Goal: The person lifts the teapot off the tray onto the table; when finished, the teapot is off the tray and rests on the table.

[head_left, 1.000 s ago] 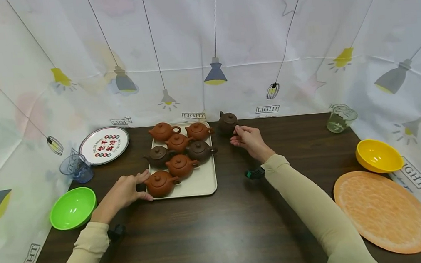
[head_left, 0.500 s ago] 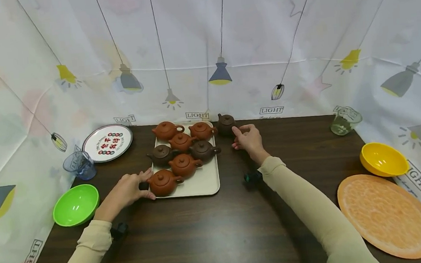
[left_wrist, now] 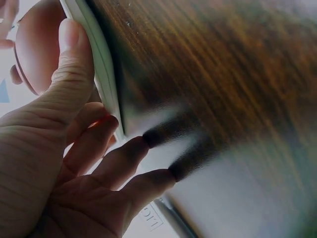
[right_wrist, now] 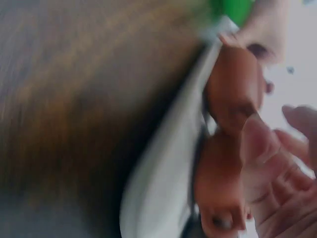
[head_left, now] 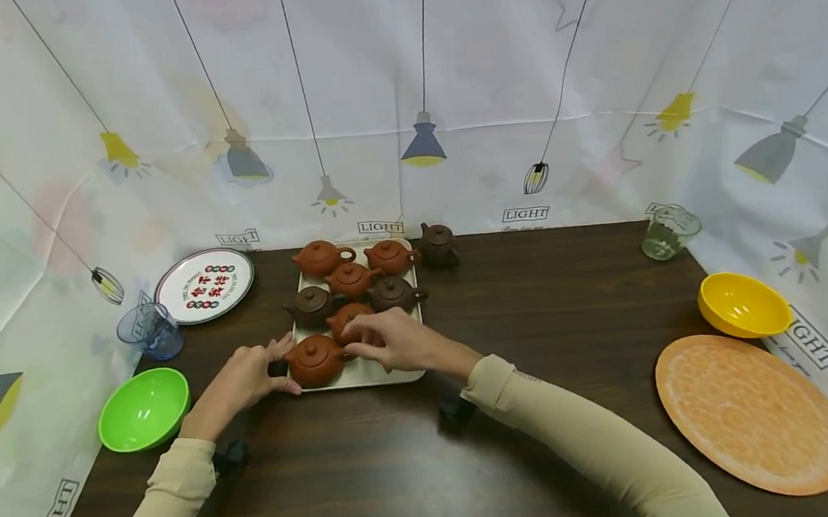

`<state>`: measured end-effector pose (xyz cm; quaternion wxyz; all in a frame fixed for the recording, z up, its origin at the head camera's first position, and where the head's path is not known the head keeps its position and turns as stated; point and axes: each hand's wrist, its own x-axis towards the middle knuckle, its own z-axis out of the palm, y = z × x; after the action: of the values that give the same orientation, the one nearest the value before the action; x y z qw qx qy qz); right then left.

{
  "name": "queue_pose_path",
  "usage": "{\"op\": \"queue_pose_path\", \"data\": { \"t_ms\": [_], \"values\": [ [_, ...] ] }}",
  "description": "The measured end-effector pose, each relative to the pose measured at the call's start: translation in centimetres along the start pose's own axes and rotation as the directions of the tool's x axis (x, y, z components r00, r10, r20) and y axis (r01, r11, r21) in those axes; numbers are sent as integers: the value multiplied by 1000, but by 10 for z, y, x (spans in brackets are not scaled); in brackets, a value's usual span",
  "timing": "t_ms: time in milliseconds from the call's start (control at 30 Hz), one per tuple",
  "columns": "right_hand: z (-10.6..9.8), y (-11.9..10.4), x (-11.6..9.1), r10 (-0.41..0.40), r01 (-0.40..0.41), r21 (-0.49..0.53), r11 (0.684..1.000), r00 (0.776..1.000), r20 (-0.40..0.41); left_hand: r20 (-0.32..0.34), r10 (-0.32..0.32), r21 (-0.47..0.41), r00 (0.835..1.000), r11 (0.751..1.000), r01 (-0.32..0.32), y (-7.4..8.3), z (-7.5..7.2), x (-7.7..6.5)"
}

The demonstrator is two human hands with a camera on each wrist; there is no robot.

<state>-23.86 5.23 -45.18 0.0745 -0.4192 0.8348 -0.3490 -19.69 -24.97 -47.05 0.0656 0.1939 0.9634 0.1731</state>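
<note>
A cream tray (head_left: 403, 372) bears several small clay teapots, mostly red-brown and some dark brown. My left hand (head_left: 250, 373) grips the tray's front left corner, thumb along the front edge and fingers on the left side, beside the front red-brown teapot (head_left: 314, 362). My right hand (head_left: 410, 341) is over the tray, thumb and index fingertips apart at that teapot's handle. It partly covers another red-brown teapot (head_left: 345, 320) behind. In the blurred right wrist view, the thumb overlaps the front teapot (right_wrist: 233, 82). A dark brown teapot (head_left: 438, 245) stands just off the tray's back right corner.
At left are a white plate (head_left: 205, 286) with red writing, a blue glass (head_left: 154, 334) and a green bowl (head_left: 144, 409). A green glass (head_left: 666, 235), a yellow bowl (head_left: 743, 305) and an orange round mat (head_left: 753, 416) lie at right. A printed curtain (head_left: 470, 56) backs the table.
My right hand has let go of the dark brown teapot at the back, which now sits closer to the tray, and has come forward and left over the tray. The left hand stays put.
</note>
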Motion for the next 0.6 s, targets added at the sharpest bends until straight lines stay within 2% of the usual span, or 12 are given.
{"op": "queue_pose_path", "data": {
  "t_ms": [100,167,433,500,600],
  "values": [
    [15,-6,5,2,1,-107,994,1000,23,-5,-3,-22,1000,1000,2,0,2,0],
    [21,-8,6,11,-9,-142,990,1000,17,-10,-8,-33,1000,999,7,0,4,0],
    [30,-6,7,-44,44,-145,988,999,4,-16,-13,-31,1000,999,12,1,11,-7],
    [29,-5,7,-45,42,-148,988,999,-15,-27,-5,-26,1000,1000,4,1,10,-7],
    [22,-7,5,-15,12,-101,995,999,-29,-27,-5,-21,1000,1000,5,0,5,-5]
  ]
}}
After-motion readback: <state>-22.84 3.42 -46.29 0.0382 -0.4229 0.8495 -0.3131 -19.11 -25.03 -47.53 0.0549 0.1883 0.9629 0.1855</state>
